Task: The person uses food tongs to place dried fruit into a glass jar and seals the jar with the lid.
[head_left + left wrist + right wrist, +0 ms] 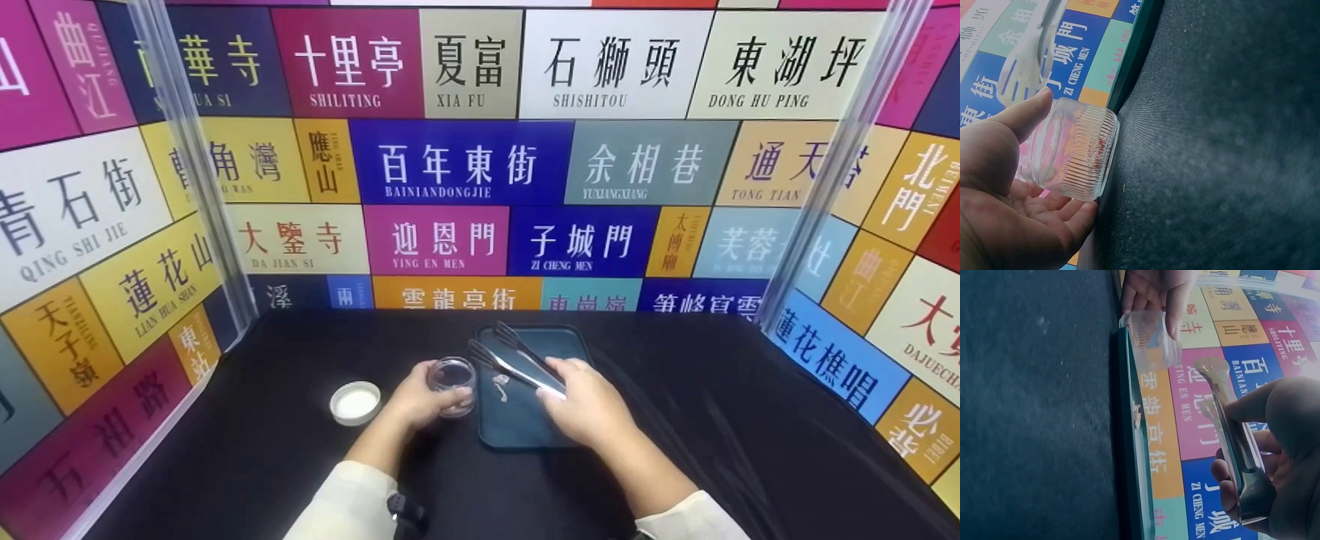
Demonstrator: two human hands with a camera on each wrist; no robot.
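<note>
Lid (355, 403) off on the counter (292, 457), I grip the jar (454, 371) in my left hand (421, 397) and tongs (517, 371) in my right hand (591, 403), a scrap (501, 388) remaining on the tray (517, 433).

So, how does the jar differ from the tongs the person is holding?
Look: the jar is clear with ribbed sides, while the tongs are shiny and silvery.
Shape: the jar is short and round; the tongs are long and slim, with two arms.
Place: the jar is in the left hand, the tongs in the right hand.
Shared: both are hand-held.
</note>
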